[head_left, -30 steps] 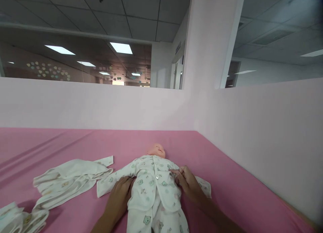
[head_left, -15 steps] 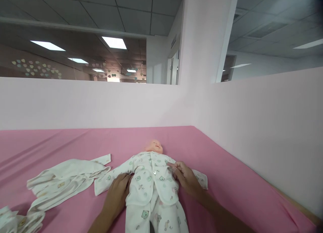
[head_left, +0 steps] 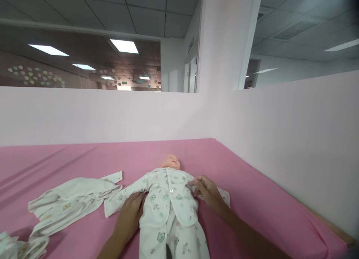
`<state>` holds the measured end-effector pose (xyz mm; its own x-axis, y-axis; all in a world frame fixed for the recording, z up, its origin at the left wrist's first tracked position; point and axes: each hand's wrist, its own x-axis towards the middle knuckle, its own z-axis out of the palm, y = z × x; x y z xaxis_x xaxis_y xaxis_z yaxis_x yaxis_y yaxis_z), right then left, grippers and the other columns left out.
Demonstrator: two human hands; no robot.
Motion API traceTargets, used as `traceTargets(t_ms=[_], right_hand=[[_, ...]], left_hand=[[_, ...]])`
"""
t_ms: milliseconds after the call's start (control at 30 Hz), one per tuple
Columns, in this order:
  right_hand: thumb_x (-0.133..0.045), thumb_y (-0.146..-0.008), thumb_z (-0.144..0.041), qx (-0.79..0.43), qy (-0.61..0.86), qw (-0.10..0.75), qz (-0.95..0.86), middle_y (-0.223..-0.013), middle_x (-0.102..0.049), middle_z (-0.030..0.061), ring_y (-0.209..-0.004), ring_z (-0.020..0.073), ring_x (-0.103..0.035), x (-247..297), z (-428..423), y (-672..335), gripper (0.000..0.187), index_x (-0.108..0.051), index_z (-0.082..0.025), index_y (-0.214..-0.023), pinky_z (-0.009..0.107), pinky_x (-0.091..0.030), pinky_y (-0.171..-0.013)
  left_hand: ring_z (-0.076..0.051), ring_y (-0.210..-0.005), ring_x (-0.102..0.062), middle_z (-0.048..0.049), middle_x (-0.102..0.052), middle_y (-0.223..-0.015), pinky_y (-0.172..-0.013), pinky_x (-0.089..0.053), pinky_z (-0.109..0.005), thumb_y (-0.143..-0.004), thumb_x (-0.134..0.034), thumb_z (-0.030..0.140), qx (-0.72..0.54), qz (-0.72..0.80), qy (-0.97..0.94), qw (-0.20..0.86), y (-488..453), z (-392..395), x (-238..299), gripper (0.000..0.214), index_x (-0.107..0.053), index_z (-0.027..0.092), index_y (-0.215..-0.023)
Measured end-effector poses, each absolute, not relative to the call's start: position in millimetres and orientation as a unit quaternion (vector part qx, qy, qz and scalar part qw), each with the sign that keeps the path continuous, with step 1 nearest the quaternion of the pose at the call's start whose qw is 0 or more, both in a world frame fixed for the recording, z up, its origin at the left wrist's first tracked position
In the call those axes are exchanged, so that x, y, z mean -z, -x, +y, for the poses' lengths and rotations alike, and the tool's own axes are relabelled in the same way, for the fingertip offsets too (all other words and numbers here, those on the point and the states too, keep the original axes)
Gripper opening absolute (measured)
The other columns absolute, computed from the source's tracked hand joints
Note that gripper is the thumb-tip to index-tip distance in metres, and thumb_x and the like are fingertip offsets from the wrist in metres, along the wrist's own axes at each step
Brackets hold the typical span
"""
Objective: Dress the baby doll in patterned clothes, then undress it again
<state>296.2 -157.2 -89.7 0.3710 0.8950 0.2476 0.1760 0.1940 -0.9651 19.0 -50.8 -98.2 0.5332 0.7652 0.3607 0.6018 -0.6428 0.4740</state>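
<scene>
A baby doll [head_left: 170, 162] lies on its back, head at the far end, its legs running out of the bottom of the view. It wears a white printed baby jacket [head_left: 159, 203] fastened by a snap at the chest, and matching trousers [head_left: 153, 242]. My left hand [head_left: 130, 214] rests flat against the jacket's left side, below the sleeve, its fingertips partly hidden by the cloth. On the other side, my right hand [head_left: 208, 193] has its fingers bent around the jacket cloth near the armpit, index finger toward the chest.
Another white baby garment [head_left: 75, 197] lies spread out on the left of the pink sheet [head_left: 84, 162]. Crumpled white cloth [head_left: 19, 247] sits at the lower left corner. White walls [head_left: 112, 117] with windows border the back and right side.
My right hand has shifted slightly right, its fingers drawing back from the chest toward the sleeve. My left hand stays against the jacket's side. The view has shifted a little.
</scene>
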Motion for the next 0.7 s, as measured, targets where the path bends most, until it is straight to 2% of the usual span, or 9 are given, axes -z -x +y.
traceTargets(t_ms=[133,267,333,467,533,700], right_hand=[[-0.054,-0.081,-0.058,-0.299,0.571,0.610,-0.461,-0.087,-0.070,0.0067,-0.060,0.0165,-0.059,92,-154,-299,0.040,-0.060,-0.019,-0.083,0.031,-0.047,-0.062],[-0.058,-0.079,-0.050,-0.311,0.581,0.619,-0.429,-0.076,-0.068,0.0058,-0.063,0.0177,-0.059,92,-155,-294,0.032,-0.061,-0.019,-0.075,0.031,-0.046,-0.061],[-0.059,-0.078,-0.044,-0.322,0.597,0.608,-0.413,-0.071,-0.065,0.0032,-0.064,0.0170,-0.057,91,-159,-288,0.026,-0.059,-0.019,-0.070,0.029,-0.045,-0.060],[-0.055,-0.077,-0.034,-0.344,0.637,0.563,-0.399,-0.068,-0.058,-0.0007,-0.064,0.0149,-0.052,86,-169,-271,0.018,-0.056,-0.021,-0.065,0.025,-0.040,-0.058],[-0.054,-0.078,-0.035,-0.386,0.617,0.580,-0.366,-0.071,-0.058,-0.0008,-0.067,0.0153,-0.052,81,-171,-262,0.016,-0.056,-0.022,-0.068,0.025,-0.042,-0.060],[-0.054,-0.078,-0.038,-0.427,0.574,0.639,-0.282,-0.069,-0.059,-0.0005,-0.063,0.0153,-0.055,68,-164,-249,0.018,-0.052,-0.022,-0.068,0.026,-0.047,-0.059]], left_hand=[[-0.027,-0.106,-0.056,-0.0111,-0.064,-0.113,-0.094,-0.042,-0.045,-0.089,-0.034,0.036,-0.298,0.407,-0.837,0.211,-23,-50,98,0.039,-0.063,0.017,-0.106],[-0.026,-0.093,-0.062,-0.0073,-0.069,-0.098,-0.088,-0.046,-0.042,-0.091,-0.034,0.054,-0.323,0.434,-0.764,0.353,-32,-53,88,0.048,-0.065,0.018,-0.098],[-0.027,-0.098,-0.062,-0.0074,-0.070,-0.098,-0.089,-0.047,-0.041,-0.087,-0.039,0.060,-0.337,0.444,-0.716,0.421,-36,-54,83,0.052,-0.066,0.017,-0.097],[-0.027,-0.114,-0.059,-0.0115,-0.066,-0.118,-0.095,-0.048,-0.039,-0.084,-0.052,0.056,-0.367,0.431,-0.577,0.589,-50,-53,87,0.051,-0.064,0.015,-0.111],[-0.025,-0.114,-0.060,-0.0125,-0.065,-0.121,-0.097,-0.047,-0.038,-0.085,-0.052,0.051,-0.364,0.385,-0.527,0.664,-59,-50,93,0.049,-0.062,0.014,-0.115],[-0.026,-0.112,-0.061,-0.0124,-0.067,-0.116,-0.104,-0.042,-0.039,-0.082,-0.057,0.050,-0.345,0.306,-0.509,0.727,-75,-40,97,0.050,-0.063,0.013,-0.115]])
